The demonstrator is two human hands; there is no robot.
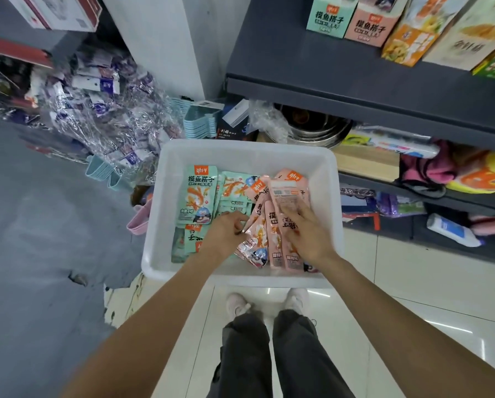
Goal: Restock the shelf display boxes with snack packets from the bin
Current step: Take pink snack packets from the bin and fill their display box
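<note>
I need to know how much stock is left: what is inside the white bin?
The white bin holds green snack packets on its left and pink snack packets on its right. The left hand and right hand cover some; lower layers are hidden.
</note>
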